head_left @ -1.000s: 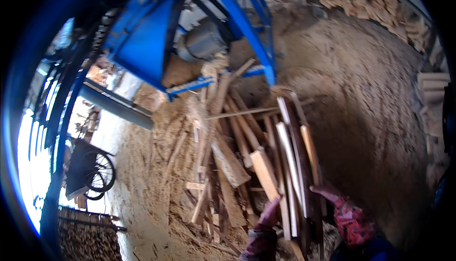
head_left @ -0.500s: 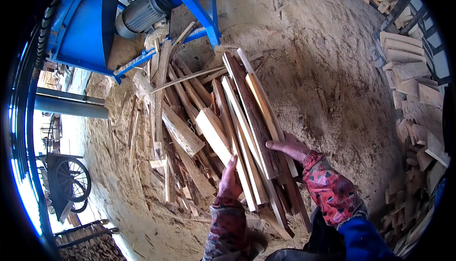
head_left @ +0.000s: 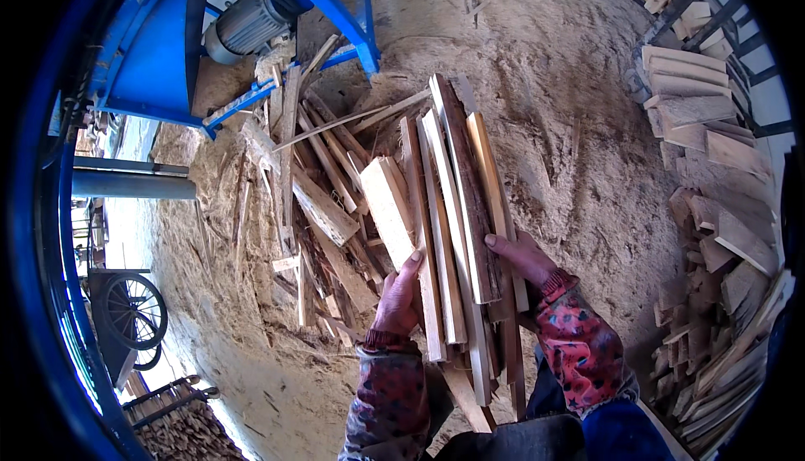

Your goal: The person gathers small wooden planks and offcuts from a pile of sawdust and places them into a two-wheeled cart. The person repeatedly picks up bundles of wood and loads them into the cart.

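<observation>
Between my two hands is a bundle of long wood strips (head_left: 453, 218), some pale and some with dark bark, their lengths running away from me. My left hand (head_left: 399, 295) grips the bundle's left side, its thumb up against a thick pale block (head_left: 390, 205). On the right side my right hand (head_left: 521, 258) is closed round the strips, thumb pressed on a bark-edged piece (head_left: 461, 184). The fingers under the bundle are hidden. Beyond and to the left, a heap of loose scrap wood (head_left: 323, 201) lies on the sawdust-covered ground.
A blue machine frame (head_left: 155, 67) with a grey motor (head_left: 247, 27) stands at the far left. Stacked wood pieces (head_left: 696, 101) line the right side. A wheeled cart (head_left: 130, 314) is at the left, near a rack of sticks (head_left: 189, 427). Sawdust (head_left: 579, 142) covers the ground.
The bundle has turned slightly, its far ends shifting right and its strips pointing more straight ahead. Both hands keep their hold. The view has shifted a little.
</observation>
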`<action>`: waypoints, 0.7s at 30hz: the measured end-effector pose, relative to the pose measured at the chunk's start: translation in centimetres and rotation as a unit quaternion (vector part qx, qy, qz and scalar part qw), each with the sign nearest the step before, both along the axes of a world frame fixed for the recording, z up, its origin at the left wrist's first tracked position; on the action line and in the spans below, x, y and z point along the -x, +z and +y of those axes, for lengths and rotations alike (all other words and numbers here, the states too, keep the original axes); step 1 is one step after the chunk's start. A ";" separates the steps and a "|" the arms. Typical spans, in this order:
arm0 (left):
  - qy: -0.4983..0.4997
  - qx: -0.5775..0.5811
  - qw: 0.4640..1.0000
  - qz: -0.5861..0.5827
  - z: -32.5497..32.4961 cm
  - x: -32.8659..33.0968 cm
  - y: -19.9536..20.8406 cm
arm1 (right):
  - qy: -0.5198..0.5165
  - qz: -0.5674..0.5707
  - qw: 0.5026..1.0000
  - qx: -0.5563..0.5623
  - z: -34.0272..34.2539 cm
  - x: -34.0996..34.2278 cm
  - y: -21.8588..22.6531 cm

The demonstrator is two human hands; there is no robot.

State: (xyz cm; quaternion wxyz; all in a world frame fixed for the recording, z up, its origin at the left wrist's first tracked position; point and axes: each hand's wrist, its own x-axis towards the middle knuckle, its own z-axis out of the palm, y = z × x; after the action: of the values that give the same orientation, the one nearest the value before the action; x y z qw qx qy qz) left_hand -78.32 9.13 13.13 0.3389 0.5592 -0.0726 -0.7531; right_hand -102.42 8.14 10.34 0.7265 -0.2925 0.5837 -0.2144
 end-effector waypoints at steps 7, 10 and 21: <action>0.004 0.001 1.000 -0.006 1.6 2.2 6.2 | -0.070 0.003 0.997 -0.009 2.5 1.5 7.3; 0.032 0.015 0.999 -0.006 2.5 2.8 8.3 | -0.072 -0.025 0.997 -0.003 2.6 1.8 10.2; 0.072 0.032 0.997 0.000 6.4 2.7 14.7 | 0.062 0.053 0.996 0.024 2.7 2.5 18.2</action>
State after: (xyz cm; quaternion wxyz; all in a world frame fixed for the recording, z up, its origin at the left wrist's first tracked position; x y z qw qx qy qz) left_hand -81.07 15.54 27.84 0.4098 0.5518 -0.0566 -0.7241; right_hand -104.94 10.87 28.51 0.6989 -0.3565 0.5970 -0.1674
